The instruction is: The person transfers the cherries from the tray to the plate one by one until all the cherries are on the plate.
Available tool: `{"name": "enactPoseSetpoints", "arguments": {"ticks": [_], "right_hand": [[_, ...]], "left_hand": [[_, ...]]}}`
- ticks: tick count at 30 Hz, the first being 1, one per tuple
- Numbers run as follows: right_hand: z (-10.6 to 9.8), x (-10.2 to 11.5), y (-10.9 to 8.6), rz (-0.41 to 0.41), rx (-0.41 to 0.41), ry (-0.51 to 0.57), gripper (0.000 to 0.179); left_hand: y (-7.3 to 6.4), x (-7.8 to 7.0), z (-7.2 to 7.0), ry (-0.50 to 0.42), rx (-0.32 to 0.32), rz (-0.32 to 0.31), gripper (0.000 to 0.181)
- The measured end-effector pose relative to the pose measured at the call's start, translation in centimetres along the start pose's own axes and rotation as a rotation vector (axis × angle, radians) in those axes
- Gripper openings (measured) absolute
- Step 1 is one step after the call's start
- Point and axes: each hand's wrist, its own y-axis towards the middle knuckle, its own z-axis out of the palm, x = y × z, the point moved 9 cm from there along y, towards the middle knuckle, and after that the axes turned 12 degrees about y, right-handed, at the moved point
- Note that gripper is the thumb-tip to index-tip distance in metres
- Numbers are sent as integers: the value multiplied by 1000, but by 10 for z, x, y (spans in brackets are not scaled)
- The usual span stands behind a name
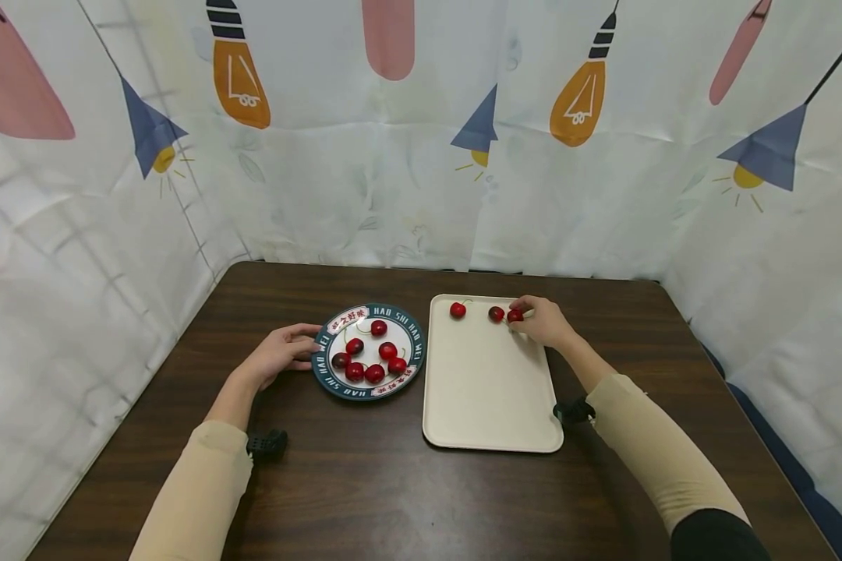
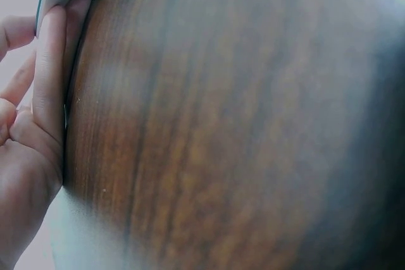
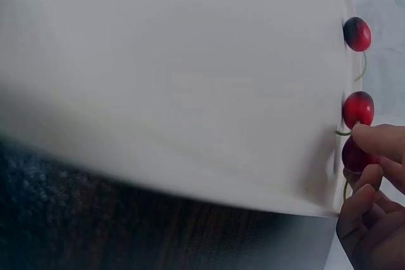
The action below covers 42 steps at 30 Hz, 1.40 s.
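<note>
My left hand (image 1: 278,354) holds the left rim of a round plate (image 1: 415,336) with a dark teal, lettered border. In the left wrist view its fingers (image 2: 49,71) reach under the plate's edge. Several red cherries (image 1: 388,351) lie on the plate, some with stems. At the far right corner of a cream rectangular tray (image 1: 487,389), my right hand (image 1: 543,321) pinches a dark red cherry (image 3: 355,156) between thumb and fingers. Close beside that one sits a second cherry (image 3: 358,109), and farther left along the tray's far edge lies a third cherry (image 3: 358,34).
Plate and tray stand side by side on a dark wood-grain table (image 1: 365,483), with a narrow gap between them. A pale curtain (image 1: 407,187) printed with lamps and bulbs hangs behind the table and along its sides.
</note>
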Motion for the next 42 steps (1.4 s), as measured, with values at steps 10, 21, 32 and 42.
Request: {"name": "enactPoseSetpoints", "arguments": {"ticks": [10, 21, 32, 42], "right_hand": [[-2, 11, -4, -38, -6, -16, 43], [-1, 25, -6, -110, -12, -30, 40], [10, 47, -12, -176, 22, -35, 40], [23, 65, -16, -224, 52, -19, 39]], "left_hand": [[1, -2, -1, 0, -8, 2, 54], [-1, -1, -1, -2, -2, -1, 54], [-2, -2, 1, -5, 1, 2, 54], [-3, -3, 1, -1, 3, -3, 54]]}}
